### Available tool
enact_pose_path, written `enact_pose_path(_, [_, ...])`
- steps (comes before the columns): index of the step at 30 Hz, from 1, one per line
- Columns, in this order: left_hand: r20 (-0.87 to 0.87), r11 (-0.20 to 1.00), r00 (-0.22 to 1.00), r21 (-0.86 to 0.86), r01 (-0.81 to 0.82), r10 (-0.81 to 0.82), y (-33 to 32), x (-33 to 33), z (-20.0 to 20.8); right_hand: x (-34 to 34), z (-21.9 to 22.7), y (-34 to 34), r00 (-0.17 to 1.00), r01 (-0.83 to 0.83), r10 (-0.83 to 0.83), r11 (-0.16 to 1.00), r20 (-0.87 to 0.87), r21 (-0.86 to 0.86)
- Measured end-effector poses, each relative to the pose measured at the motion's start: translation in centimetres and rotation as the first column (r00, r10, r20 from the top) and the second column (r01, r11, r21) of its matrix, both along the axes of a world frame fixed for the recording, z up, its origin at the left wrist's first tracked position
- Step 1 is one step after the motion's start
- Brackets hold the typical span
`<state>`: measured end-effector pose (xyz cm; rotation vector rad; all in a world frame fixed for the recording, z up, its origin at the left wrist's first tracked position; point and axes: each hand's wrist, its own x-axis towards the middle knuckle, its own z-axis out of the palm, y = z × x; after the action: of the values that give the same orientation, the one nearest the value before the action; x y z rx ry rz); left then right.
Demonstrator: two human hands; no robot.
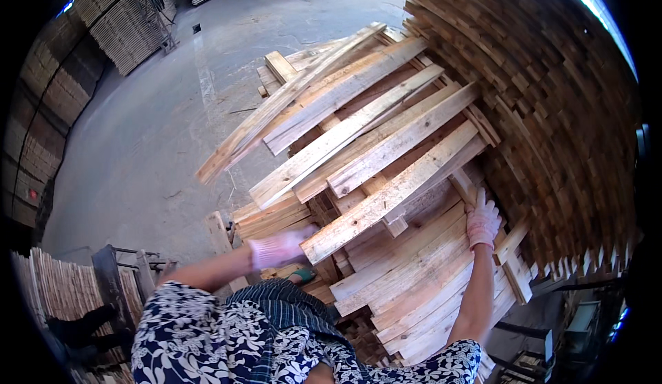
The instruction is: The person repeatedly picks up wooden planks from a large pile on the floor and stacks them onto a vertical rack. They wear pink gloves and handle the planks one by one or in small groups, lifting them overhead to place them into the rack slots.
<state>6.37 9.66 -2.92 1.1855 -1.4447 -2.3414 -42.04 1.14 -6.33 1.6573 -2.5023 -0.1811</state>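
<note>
Both my hands wear pale pinkish work gloves. My left hand (284,247) is smeared by motion beside the near left end of a long wooden board (389,194); its fingers do not show clearly. My right hand (484,222) reaches forward to the far right end of the closely laid boards (420,284), with its fingers stretched out by a short wooden piece (463,185). Beyond this board, several more long boards (407,139) lie slanted across the pile with gaps between them.
A tall wall of stacked wood strips (545,108) rises close on the right. Stacked lumber (124,25) stands across the grey concrete floor (138,149). At the lower left are a dark metal frame (110,280) and another wood stack (58,287). A loose block (280,66) lies at the pile's far side.
</note>
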Motion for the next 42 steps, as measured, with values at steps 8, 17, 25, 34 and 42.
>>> enact_pose_path(8, [0.451,0.627,0.801,-0.769,0.125,0.394,-10.1,6.7,17.7,5.3,1.2,4.0,0.986,-0.130,0.154,0.950,0.062,-0.283])
enact_pose_path(17, [0.604,0.606,0.694,-0.737,0.300,0.392,-23.9,9.0,11.5,12.7,-3.0,20.9,0.950,0.234,-0.180,0.951,0.256,-0.201])
enact_pose_path(25, [0.495,0.537,0.841,-0.781,0.320,0.219,-25.8,7.7,10.0,14.9,-4.5,21.2,0.986,0.160,-0.127,0.907,0.110,-0.389])
enact_pose_path(34, [0.151,0.742,0.942,-0.657,-0.132,0.301,-23.6,8.8,11.6,13.8,-4.1,21.3,0.993,0.108,-0.078,0.903,0.089,-0.415])
enact_pose_path(42, [-0.569,0.940,0.793,-0.095,-0.327,0.218,-17.5,9.9,10.9,25.2,6.6,16.3,0.481,0.030,0.609,0.707,0.630,-0.706])
